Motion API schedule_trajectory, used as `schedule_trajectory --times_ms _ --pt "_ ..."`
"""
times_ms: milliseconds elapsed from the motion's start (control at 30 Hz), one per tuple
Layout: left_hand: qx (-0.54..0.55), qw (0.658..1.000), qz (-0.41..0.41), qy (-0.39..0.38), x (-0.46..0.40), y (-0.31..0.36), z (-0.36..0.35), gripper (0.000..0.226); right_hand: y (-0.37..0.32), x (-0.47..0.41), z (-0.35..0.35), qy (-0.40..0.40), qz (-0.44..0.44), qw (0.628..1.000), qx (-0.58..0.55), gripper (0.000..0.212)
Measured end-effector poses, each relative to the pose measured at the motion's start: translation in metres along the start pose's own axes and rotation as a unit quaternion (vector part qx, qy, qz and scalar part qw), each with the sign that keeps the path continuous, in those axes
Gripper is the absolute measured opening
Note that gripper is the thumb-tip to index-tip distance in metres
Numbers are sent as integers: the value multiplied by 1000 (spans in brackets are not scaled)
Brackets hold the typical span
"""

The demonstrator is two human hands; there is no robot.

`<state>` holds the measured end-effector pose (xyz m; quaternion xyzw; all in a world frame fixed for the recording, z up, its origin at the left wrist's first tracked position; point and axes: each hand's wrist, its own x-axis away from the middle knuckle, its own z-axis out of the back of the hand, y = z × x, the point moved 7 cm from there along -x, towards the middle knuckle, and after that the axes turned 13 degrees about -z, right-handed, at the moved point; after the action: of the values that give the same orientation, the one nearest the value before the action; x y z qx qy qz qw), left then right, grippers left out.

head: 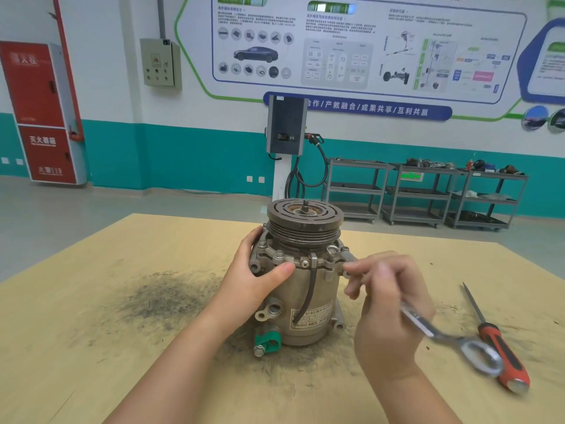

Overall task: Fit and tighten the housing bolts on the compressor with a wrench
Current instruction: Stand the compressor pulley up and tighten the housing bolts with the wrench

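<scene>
The right hand (388,304) grips the shank of a bright steel combination wrench (452,338), fingers curled round it; its ring end hangs low to the right, and its working end sits at the right edge of the housing flange, hidden behind the fingers, so engagement on a bolt cannot be confirmed. The left hand (260,270) braces the grey cast-metal compressor (301,289), thumb across the front, fingers wrapped behind. The compressor stands upright, pulley uppermost, in the middle of the pale wooden tabletop (91,301). One hex housing bolt (278,255) appears seated at the front left of the flange; others round the rim are not clearly resolved. Judgement: fitting is partly done, tightening is under way, and final torque on the remaining bolts is outstanding. A red-and-black-handled screwdriver (495,341) lies just beside the wrench, unused.
</scene>
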<state>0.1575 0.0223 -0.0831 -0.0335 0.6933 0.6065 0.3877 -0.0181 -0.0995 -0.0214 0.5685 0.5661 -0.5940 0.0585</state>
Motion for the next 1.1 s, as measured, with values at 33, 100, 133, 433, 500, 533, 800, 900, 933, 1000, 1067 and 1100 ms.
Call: schedule_trajectory --times_ms 33,100,133,433,500,533,800,900,933,1000,1067,1100 --pt "2 1000 -1 2 0 0 0 91 -4 5 -8 -21 36 998 50 22" --pt "7 1000 -3 5 -1 -1 0 94 -7 15 -24 -62 82 987 122 17" --pt "12 1000 -3 5 -1 -2 -1 96 -7 19 -32 -90 85 982 145 14" --pt "29 1000 -6 10 -4 -6 0 100 -11 14 -45 -168 43 967 184 15" --pt "16 1000 -3 7 -2 -6 1 105 -19 10 -37 -153 84 970 170 11" --pt "12 1000 -4 8 -2 -6 1 103 -22 7 -33 -137 91 975 149 12" --pt "0 1000 4 7 1 2 0 94 6 -18 8 37 -177 963 -200 15" --pt "0 1000 2 7 1 3 0 89 21 -19 8 52 -245 937 -242 23" --pt "0 1000 2 7 1 3 0 90 24 -19 9 54 -261 931 -249 24" --pt "-1 1000 1 8 1 4 0 95 31 -21 10 54 -290 920 -260 23" --pt "0 1000 0 7 1 4 0 99 37 -25 12 47 -322 906 -271 22" --pt "1 1000 1 6 1 4 0 100 40 -27 12 45 -338 899 -274 22"
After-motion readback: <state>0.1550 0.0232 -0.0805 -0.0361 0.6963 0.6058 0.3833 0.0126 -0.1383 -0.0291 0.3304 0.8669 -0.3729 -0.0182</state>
